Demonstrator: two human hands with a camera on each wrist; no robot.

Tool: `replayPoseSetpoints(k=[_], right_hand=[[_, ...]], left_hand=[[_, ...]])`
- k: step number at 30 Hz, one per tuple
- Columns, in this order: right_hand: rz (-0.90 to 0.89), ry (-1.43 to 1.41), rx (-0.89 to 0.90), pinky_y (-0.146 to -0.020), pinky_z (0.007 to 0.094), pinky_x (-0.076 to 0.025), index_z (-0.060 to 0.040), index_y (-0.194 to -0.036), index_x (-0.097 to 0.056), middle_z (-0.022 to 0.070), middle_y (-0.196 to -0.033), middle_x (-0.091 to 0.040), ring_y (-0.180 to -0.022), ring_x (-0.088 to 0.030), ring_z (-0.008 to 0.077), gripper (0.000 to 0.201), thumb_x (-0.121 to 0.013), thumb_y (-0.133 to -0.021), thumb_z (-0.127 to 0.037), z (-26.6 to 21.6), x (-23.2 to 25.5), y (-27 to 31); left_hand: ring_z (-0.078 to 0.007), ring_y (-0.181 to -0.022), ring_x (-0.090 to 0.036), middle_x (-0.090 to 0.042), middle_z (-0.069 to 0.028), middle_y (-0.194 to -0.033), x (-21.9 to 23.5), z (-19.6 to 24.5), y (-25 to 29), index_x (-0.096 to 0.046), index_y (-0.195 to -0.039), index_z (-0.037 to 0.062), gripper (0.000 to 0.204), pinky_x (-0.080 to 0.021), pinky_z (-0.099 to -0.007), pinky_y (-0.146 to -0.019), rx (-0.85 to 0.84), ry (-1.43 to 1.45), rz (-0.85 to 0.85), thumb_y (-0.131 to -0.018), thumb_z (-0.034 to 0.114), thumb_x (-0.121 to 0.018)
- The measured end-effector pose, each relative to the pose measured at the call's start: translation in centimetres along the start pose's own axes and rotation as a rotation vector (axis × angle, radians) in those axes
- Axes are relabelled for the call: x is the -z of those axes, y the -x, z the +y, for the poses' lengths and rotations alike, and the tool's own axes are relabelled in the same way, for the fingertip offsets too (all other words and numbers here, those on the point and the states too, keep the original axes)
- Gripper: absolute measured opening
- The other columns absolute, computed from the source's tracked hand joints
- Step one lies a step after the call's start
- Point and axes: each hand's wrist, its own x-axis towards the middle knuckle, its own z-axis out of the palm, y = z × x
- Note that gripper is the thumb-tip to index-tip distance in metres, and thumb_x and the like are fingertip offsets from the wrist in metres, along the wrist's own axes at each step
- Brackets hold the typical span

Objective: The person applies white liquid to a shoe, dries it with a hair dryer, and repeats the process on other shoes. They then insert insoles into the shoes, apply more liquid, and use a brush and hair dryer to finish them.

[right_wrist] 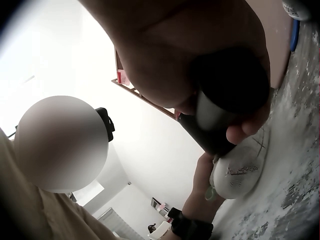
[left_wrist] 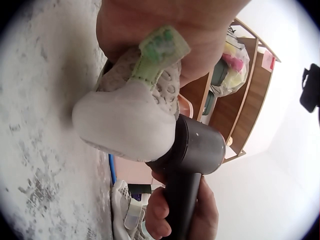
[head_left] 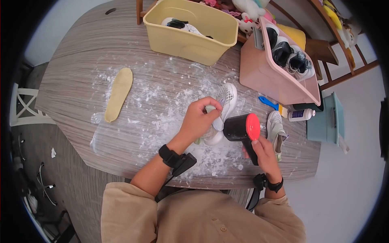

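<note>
A white sneaker (head_left: 230, 95) with a perforated upper lies on the grey wood-grain table, toe away from me. My left hand (head_left: 198, 121) pinches it at its opening. In the left wrist view the sneaker's thick white heel (left_wrist: 125, 120) shows, with a pale green pull tab (left_wrist: 162, 52) above it. By its handle, my right hand (head_left: 265, 156) grips a black hair dryer (head_left: 235, 128) with a red rear end. The dryer's front points at the sneaker's opening, close to my left fingers. The shoe's inside is hidden by my left hand.
A matching sneaker (head_left: 273, 121) lies at the right, near a blue-handled brush (head_left: 267, 102) and a white bottle (head_left: 298, 115). At the left is a yellowish insole (head_left: 119, 95). Yellow (head_left: 188, 50) and pink (head_left: 259, 81) bins hold shoes. White residue (head_left: 162, 121) is spread over the table.
</note>
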Motion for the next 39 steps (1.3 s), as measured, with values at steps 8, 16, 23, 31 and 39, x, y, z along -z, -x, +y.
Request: replayPoseSetpoints(k=[8, 16, 23, 31, 39], right_hand=[[0.02, 0.002, -0.009, -0.059, 0.0241, -0.044, 0.0037, -0.109, -0.056, 0.0052, -0.077, -0.059, -0.062, -0.054, 0.0096, 0.032, -0.042, -0.098, -0.023, -0.4, -0.4, 0.0], [0.027, -0.031, -0.05, -0.06, 0.025, -0.045, 0.0034, -0.11, -0.054, 0.0053, -0.079, -0.058, -0.063, -0.054, 0.0099, 0.033, -0.04, -0.099, -0.024, 0.0, 0.1, -0.2], [-0.029, -0.069, -0.03, -0.062, 0.0247, -0.045, 0.003, -0.112, -0.053, 0.0053, -0.08, -0.059, -0.065, -0.055, 0.0099, 0.034, -0.041, -0.1, -0.027, 0.4, 0.1, 1.0], [-0.008, -0.088, 0.005, -0.063, 0.0243, -0.045, 0.0024, -0.113, -0.052, 0.0058, -0.081, -0.059, -0.066, -0.055, 0.01, 0.035, -0.041, -0.1, -0.028, 1.3, -0.8, 1.6], [0.052, -0.163, -0.041, -0.064, 0.0251, -0.045, 0.0027, -0.111, -0.053, 0.006, -0.083, -0.06, -0.068, -0.055, 0.0105, 0.034, -0.041, -0.1, -0.027, 1.4, -0.7, 1.3]], left_hand=[[-0.0046, -0.069, -0.056, -0.062, 0.0006, -0.083, 0.0, 0.1, 0.0, -0.064, -0.085, 0.0027, 0.006, -0.043, -0.0198, -0.06, 0.012, 0.036, 0.002, -0.08, 0.001, -0.06], [-0.0045, -0.07, -0.055, -0.062, 0.0008, -0.083, -0.1, -0.3, -0.1, -0.064, -0.085, 0.0027, 0.006, -0.043, -0.0195, -0.06, 0.005, 0.032, 0.004, -0.08, 0.001, -0.06], [-0.0047, -0.07, -0.055, -0.062, 0.0006, -0.084, -0.1, 0.0, 0.0, -0.064, -0.085, 0.0026, 0.006, -0.043, -0.0194, -0.061, 0.022, 0.034, 0.0, -0.08, 0.002, -0.06], [-0.0053, -0.069, -0.056, -0.062, -0.0006, -0.085, 0.0, 0.2, 0.0, -0.063, -0.086, 0.0019, 0.006, -0.044, -0.0199, -0.061, 0.011, 0.028, -0.006, -0.08, 0.001, -0.06], [-0.0058, -0.07, -0.058, -0.063, -0.001, -0.085, -0.3, -1.0, -0.3, -0.063, -0.091, 0.0013, 0.009, -0.046, -0.0203, -0.062, 0.012, 0.159, 0.041, -0.082, 0.0, -0.061]])
